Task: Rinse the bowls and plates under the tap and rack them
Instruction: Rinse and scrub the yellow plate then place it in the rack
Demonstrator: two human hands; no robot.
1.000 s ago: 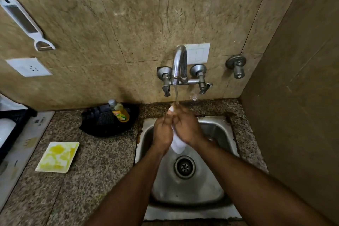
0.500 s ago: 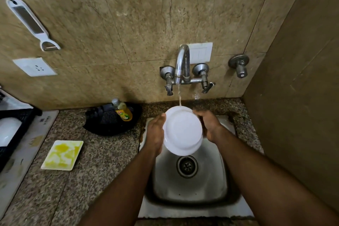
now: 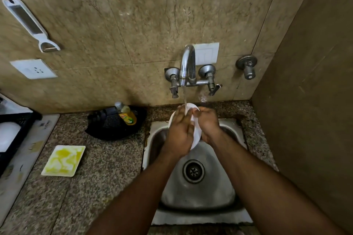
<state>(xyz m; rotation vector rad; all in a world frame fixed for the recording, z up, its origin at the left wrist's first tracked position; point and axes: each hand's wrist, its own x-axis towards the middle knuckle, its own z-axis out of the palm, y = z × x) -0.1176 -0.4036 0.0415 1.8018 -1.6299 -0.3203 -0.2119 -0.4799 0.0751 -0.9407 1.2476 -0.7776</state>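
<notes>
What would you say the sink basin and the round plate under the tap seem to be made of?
The sink basin looks like stainless steel: grey, dull-brushed, with soft reflections. The round plate is smooth, glossy white, probably ceramic or melamine; the look alone cannot settle which.

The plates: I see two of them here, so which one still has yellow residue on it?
The square plate lying on the counter left of the sink. The round white plate, held under the running tap, looks clean.
</notes>
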